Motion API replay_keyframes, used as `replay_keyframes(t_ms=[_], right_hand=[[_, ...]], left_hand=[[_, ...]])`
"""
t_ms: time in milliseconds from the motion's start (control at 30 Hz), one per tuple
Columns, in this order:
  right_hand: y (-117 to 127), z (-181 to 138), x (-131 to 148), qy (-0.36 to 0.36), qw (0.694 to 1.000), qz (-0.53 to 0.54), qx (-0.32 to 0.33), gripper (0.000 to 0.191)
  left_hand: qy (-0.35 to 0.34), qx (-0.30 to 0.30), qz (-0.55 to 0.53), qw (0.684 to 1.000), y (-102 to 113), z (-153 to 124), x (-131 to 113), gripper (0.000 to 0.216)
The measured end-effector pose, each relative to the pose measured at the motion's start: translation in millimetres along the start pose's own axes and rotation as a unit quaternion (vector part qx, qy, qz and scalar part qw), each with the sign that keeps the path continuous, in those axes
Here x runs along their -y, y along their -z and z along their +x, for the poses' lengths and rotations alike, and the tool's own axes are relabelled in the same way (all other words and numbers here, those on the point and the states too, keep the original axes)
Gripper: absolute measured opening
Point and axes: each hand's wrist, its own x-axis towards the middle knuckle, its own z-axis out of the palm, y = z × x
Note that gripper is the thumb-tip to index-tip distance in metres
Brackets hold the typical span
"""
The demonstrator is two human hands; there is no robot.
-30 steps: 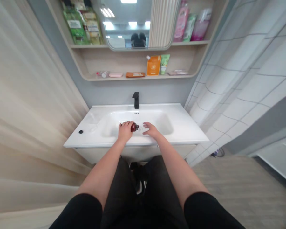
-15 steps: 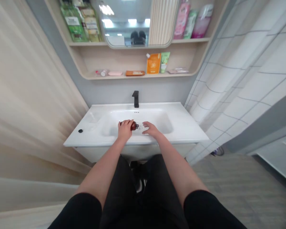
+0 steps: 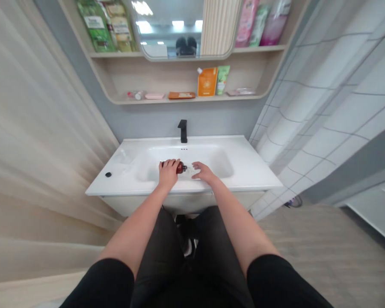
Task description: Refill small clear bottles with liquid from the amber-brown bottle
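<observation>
My left hand [image 3: 167, 171] is closed around a small dark red bottle [image 3: 179, 167], held on its side over the basin of the white sink [image 3: 244, 167]. The bottle's neck points right, toward my right hand [image 3: 202, 171]. That hand hovers just beside the bottle's mouth with its fingers spread and loosely curved, holding nothing. A black faucet [image 3: 182, 130] stands at the back of the basin, directly beyond both hands.
A small black object [image 3: 108, 174] lies on the sink's left counter. The wooden shelf [image 3: 186, 99] above holds an orange pouch [image 3: 207, 81], a green tube and flat packets. A mirror hangs above it. Tiled wall stands at right, pale panel at left.
Both hands keep their places over the basin with the bottle. The view has tilted slightly, so the sink and shelf sit a little higher in the picture.
</observation>
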Motion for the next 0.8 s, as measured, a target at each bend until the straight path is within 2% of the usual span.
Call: replay_keyframes(t_ms=[367,600,800], right_hand=[[-0.4,2.2,-3.6,0.013,1.000,-0.020,-0.003,0.078],[-0.8,3.1,-6.7,0.014,0.999,-0.028,-0.006,0.077],[-1.3,3.5,-8.4,0.017,0.999,-0.029,-0.005,0.076]], left_hand=[[0.000,0.002,0.006,1.000,4.5,-0.5,-2.8,0.071],[-0.018,-0.018,0.001,1.000,3.3,-1.6,-2.2,0.068],[-0.007,-0.004,-0.010,1.000,4.6,-1.6,-2.7,0.071]])
